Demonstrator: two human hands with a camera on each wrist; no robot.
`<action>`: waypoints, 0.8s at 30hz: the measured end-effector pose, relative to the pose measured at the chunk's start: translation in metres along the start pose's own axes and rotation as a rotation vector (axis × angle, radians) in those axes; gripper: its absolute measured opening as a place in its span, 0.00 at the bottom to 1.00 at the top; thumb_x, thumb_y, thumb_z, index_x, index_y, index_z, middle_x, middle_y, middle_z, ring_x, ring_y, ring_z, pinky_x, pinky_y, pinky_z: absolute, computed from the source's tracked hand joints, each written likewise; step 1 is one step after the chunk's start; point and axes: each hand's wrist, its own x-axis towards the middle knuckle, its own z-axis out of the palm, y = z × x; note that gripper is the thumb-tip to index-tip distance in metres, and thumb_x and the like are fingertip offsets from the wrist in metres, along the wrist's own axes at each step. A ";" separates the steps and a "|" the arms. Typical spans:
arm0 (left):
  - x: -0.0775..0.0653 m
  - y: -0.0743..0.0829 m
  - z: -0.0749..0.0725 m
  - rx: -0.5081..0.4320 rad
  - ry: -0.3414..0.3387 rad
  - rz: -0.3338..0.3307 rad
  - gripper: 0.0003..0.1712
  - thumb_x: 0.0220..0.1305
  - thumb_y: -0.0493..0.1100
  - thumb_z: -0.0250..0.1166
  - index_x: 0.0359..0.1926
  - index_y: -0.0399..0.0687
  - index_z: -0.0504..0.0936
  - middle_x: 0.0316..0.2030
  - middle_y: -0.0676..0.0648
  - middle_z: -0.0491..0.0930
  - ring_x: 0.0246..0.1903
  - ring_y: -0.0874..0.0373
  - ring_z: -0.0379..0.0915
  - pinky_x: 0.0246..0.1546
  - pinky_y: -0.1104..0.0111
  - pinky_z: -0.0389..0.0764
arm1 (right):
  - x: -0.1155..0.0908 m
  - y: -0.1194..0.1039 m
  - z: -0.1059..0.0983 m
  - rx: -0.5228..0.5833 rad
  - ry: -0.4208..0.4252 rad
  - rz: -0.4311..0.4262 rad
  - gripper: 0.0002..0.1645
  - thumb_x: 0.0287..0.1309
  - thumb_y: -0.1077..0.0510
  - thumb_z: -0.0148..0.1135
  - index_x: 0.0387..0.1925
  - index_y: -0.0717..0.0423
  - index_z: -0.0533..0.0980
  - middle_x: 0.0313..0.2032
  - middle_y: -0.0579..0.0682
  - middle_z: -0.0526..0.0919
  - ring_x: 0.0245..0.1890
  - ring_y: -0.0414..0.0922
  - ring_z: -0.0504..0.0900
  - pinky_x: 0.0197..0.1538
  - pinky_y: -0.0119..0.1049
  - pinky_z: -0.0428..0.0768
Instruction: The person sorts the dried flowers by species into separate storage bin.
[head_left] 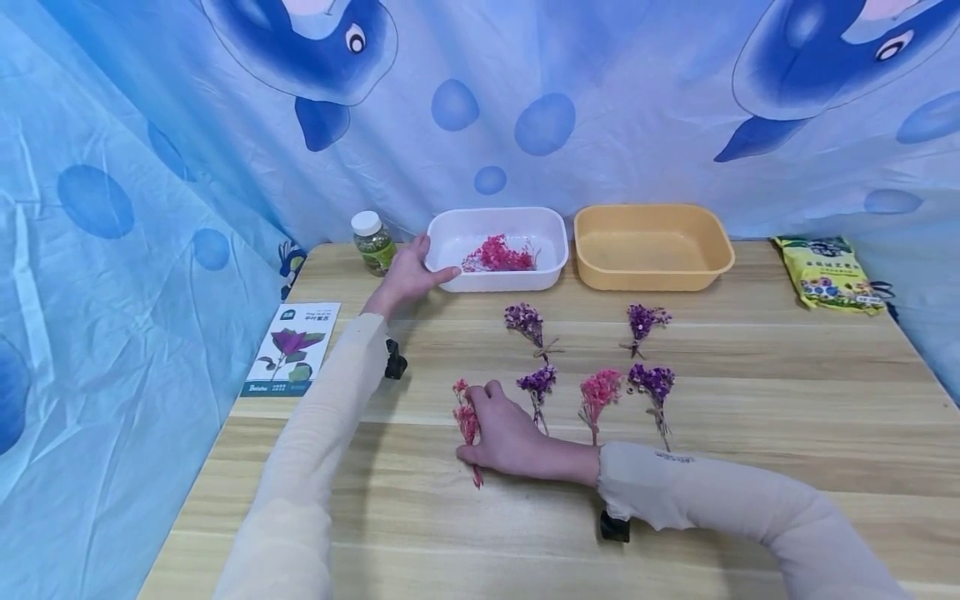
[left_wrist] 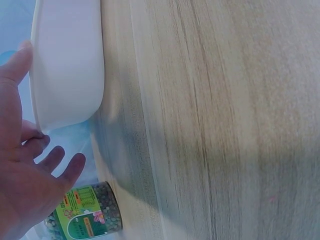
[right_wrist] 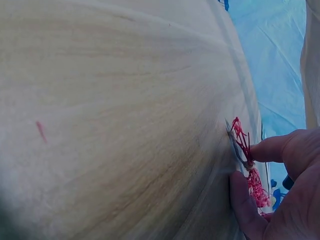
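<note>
Tabletop [head_left: 787, 400], wood-grained; white basin [head_left: 506, 282] near its far edge; left hand [head_left: 408, 273], fingers spread, touching the basin's rim at its left end; right hand [head_left: 512, 433], thumb and fingers pinching a pink flower bunch [head_left: 467, 423], positioned left of the purple bunches [head_left: 537, 381]
</note>
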 end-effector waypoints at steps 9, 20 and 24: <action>0.001 -0.001 0.000 0.004 -0.003 0.005 0.61 0.60 0.64 0.69 0.77 0.34 0.47 0.77 0.35 0.43 0.75 0.40 0.39 0.74 0.53 0.46 | 0.003 0.003 -0.001 -0.034 -0.017 -0.035 0.44 0.46 0.57 0.77 0.63 0.69 0.68 0.49 0.62 0.76 0.30 0.47 0.79 0.37 0.36 0.84; 0.000 0.002 -0.002 0.019 -0.007 0.020 0.60 0.61 0.62 0.70 0.76 0.31 0.47 0.76 0.31 0.44 0.75 0.38 0.40 0.74 0.54 0.46 | 0.003 0.004 -0.003 0.002 -0.014 -0.066 0.42 0.42 0.64 0.73 0.62 0.66 0.69 0.47 0.59 0.77 0.35 0.48 0.79 0.41 0.36 0.84; 0.001 0.001 -0.001 0.018 -0.006 0.021 0.59 0.61 0.61 0.70 0.76 0.31 0.48 0.76 0.31 0.44 0.75 0.39 0.40 0.74 0.54 0.47 | 0.003 0.004 -0.003 0.011 -0.026 -0.073 0.42 0.42 0.65 0.73 0.62 0.66 0.69 0.47 0.59 0.77 0.38 0.49 0.80 0.43 0.37 0.84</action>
